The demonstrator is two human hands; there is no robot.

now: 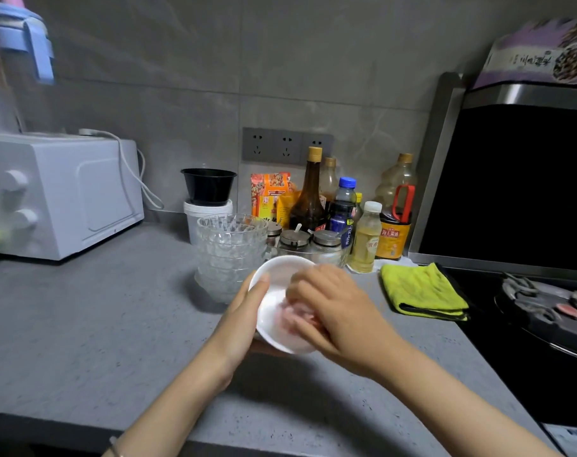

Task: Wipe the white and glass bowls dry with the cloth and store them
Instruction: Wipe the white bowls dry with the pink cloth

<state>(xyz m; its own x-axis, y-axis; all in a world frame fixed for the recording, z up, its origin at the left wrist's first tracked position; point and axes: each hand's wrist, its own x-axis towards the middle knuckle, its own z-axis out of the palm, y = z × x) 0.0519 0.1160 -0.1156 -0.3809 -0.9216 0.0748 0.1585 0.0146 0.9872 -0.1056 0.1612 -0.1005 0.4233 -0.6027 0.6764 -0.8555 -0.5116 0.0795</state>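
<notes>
The right hand (330, 305) covers most of the cloth (293, 319) (both blurred); the white bowl (275, 270) hides fingers of the left hand (244, 311).

You have one view, a wide-angle camera worn on your head. It looks forward and down across the grey counter (99, 324) to the tiled wall (181, 61). It sits close. Your left hand (244, 315), your right hand (336, 308), the white bowl (274, 275) and the pink cloth (293, 316) fill the lower middle, with your forearms entering from the bottom edge. The frame reaches from the white oven (66, 196) at far left to the hob (511, 374) at far right.
</notes>
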